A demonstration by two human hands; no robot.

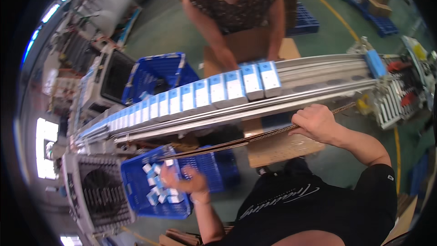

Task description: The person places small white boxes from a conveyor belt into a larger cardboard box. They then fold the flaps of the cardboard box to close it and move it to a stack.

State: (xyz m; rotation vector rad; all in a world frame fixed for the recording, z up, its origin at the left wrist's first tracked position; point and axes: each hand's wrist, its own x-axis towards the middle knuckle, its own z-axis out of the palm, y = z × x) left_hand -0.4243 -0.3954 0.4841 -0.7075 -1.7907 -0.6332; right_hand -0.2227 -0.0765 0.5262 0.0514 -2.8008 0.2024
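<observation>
In the head view my right hand (314, 123) is closed around the upper edge of a flattened corrugated cardboard sheet (263, 136), which I see nearly edge-on beside the conveyor. My left hand (186, 179) is blurred, fingers spread, near the sheet's far left end and over a blue plastic crate (136, 194). Whether it touches anything is unclear. Small white-and-blue boxes (160, 186) lie loose in that crate. A long row of white-and-blue cartons (201, 94) stands side by side on the metal conveyor (317, 73).
Across the conveyor a person (232, 13) has both hands behind the cartons, at an open cardboard box. Another blue crate (153, 75) stands beyond the line. A grey slatted machine (102, 191) is at left, a wooden board (283, 148) below the conveyor.
</observation>
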